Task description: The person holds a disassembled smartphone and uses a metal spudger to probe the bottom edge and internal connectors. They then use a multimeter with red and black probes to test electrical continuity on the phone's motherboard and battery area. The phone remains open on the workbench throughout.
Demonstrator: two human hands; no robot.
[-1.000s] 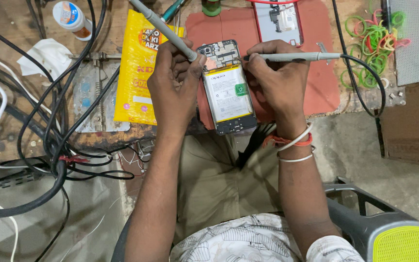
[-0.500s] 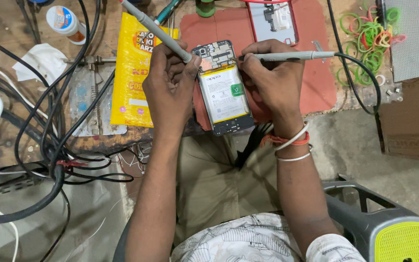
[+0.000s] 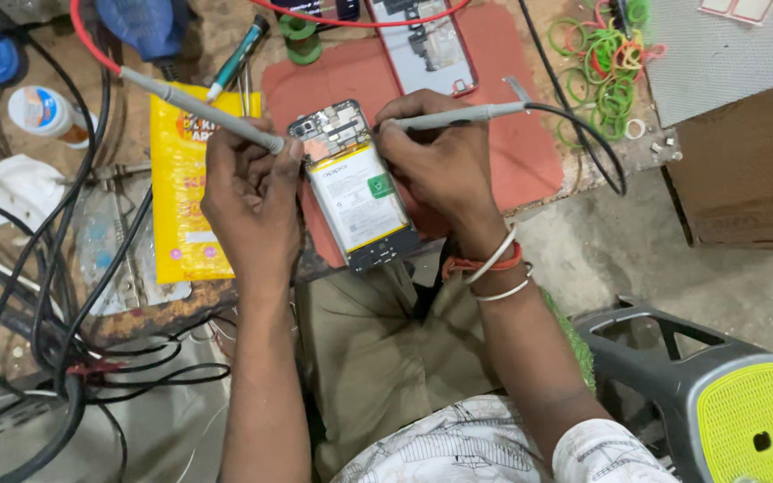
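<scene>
An opened phone [image 3: 357, 188] with its white battery and bare circuit board showing lies on a red mat [image 3: 512, 134]. My left hand [image 3: 252, 201] grips a grey probe [image 3: 199, 105] whose tip reaches the phone's upper left corner. My right hand [image 3: 436, 165] grips a second grey probe [image 3: 462, 114], its tip at the phone's upper right, and rests along the phone's right side. A black lead [image 3: 583, 134] trails from the right probe.
A phone back cover [image 3: 427, 45] lies on the mat behind. Coloured rubber bands [image 3: 606, 67] sit at right, a yellow packet [image 3: 181, 197] at left, tangled black cables [image 3: 55, 295] further left. A grey and green stool [image 3: 717, 394] stands at lower right.
The view has shifted slightly. Both hands stay on the phone with the probes held at its top end; the probe tips moved only a little.
</scene>
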